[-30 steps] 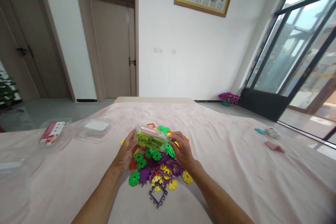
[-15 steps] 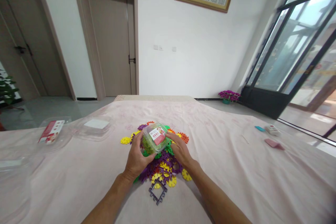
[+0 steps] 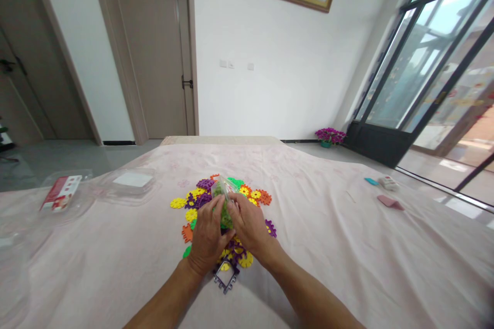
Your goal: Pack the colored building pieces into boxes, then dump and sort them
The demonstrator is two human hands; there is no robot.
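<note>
Between my two hands is a clear plastic container (image 3: pixel 227 216) with green contents, turned so that its label no longer faces me. My left hand (image 3: pixel 210 234) grips its left side, fingers bent over the upper part and thumb low. My right hand (image 3: pixel 249 226) holds the right side, with its fingers near the upper edge. Both hands hide much of the container. Below and around it spreads a pile of plastic gear-shaped pieces, among them yellow discs (image 3: pixel 178 203), orange pieces (image 3: pixel 264 197) and purple ones (image 3: pixel 205 183). A dark square frame piece (image 3: pixel 226 275) lies at the near side.
A pink cloth (image 3: pixel 328 236) covers the table. On the left lie clear plastic containers, one with a red-and-white label (image 3: pixel 60 193), another with a white label (image 3: pixel 133 179). To the right are a blue item (image 3: pixel 371 181), a white item (image 3: pixel 388 183) and a pink piece (image 3: pixel 390 202).
The container has been tilted from label-up to edge-on. My hands have come closer together around it, and the right hand has shifted left. The view has swung slightly to the right.
</note>
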